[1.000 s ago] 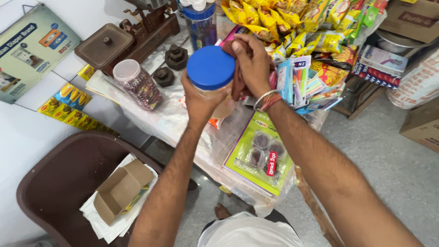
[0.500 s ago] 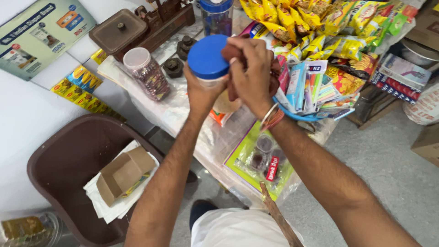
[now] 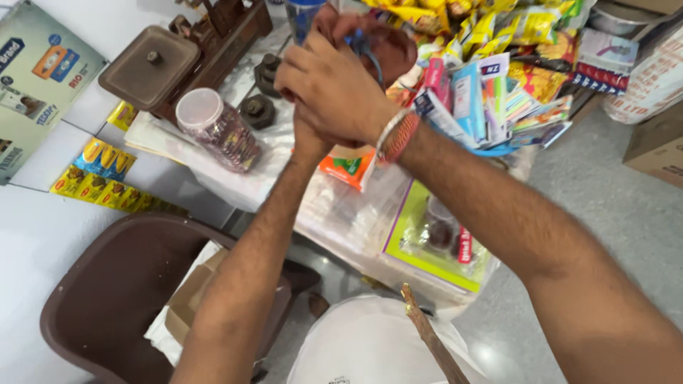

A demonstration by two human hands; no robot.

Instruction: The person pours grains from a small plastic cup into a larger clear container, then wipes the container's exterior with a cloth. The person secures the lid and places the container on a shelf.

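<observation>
Head view: my right hand (image 3: 334,85) curled over my left hand (image 3: 313,139), both raised above counter (image 3: 284,178) middle. Fingers closed around something with blue edge (image 3: 366,46); what exactly, could not tell. Clear jar (image 3: 217,128) lay near counter's left edge, beside brown weighing scale (image 3: 185,53).

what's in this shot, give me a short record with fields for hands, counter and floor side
setting: cluttered shop counter
right hand: raised, clasped over the left hand, blue piece at the fingers
held item: mostly hidden by the hands
wrist: beaded bracelets
counter left: clear jar with white lid, brown weighing scale, metal weights
counter right: snack packets
below: brown plastic chair holding a cardboard box
</observation>
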